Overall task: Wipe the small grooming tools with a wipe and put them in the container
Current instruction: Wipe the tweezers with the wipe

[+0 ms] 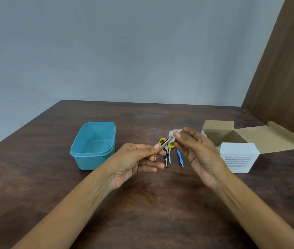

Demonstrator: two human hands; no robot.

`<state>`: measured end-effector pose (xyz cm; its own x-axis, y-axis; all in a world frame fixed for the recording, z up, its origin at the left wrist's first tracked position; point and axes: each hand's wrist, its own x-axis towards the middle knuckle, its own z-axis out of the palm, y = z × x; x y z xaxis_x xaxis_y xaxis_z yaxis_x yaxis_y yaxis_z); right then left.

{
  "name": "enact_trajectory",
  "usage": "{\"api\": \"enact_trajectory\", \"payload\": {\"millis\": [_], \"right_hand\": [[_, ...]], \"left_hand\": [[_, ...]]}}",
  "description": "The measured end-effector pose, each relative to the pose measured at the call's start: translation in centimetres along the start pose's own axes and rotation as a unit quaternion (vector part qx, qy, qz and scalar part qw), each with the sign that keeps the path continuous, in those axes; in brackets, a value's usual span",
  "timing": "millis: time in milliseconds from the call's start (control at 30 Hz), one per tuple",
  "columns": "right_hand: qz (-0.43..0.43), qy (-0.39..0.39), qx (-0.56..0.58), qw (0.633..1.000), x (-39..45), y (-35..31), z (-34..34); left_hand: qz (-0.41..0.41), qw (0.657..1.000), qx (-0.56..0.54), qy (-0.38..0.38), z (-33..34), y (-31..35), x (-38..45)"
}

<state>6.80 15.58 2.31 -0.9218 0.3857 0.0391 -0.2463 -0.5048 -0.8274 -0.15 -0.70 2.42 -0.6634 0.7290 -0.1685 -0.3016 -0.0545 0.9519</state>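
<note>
My left hand [135, 159] pinches silver tweezers [166, 143] between thumb and fingers, their tip pointing up and right. My right hand [194, 148] pinches a small white wipe [173, 134] around that tip. Both hover above the table. Below them lie yellow-handled scissors [168, 148], a dark nail clipper [166, 158] and a blue-handled tool [180, 156]. The blue plastic container [93, 146] stands open to the left, with nothing visible inside.
A white cardboard box [239, 157] with its brown flaps open stands at the right on the dark wooden table [52, 186]. A grey wall rises behind, and a brown panel [286, 78] borders the right side.
</note>
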Motion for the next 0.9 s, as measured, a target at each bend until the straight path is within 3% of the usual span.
{"api": "enact_trajectory", "payload": {"millis": [300,467,667,900], "right_hand": [[0.028,-0.034,-0.066,0.997,-0.6,1.1,0.7],[0.038,-0.062,-0.070,0.995,-0.7,0.9,0.7],[-0.002,-0.030,-0.023,0.999,-0.5,0.0,0.7],[0.016,-0.049,-0.082,0.995,-0.8,1.0,0.8]], "left_hand": [[0.049,0.998,0.033,0.016,0.0,-0.2,-0.1],[0.033,0.999,0.023,0.003,0.1,0.0,-0.3],[0.038,0.998,0.049,-0.007,0.4,-0.1,-0.3],[0.054,0.998,0.035,0.017,0.0,-0.3,-0.1]]}}
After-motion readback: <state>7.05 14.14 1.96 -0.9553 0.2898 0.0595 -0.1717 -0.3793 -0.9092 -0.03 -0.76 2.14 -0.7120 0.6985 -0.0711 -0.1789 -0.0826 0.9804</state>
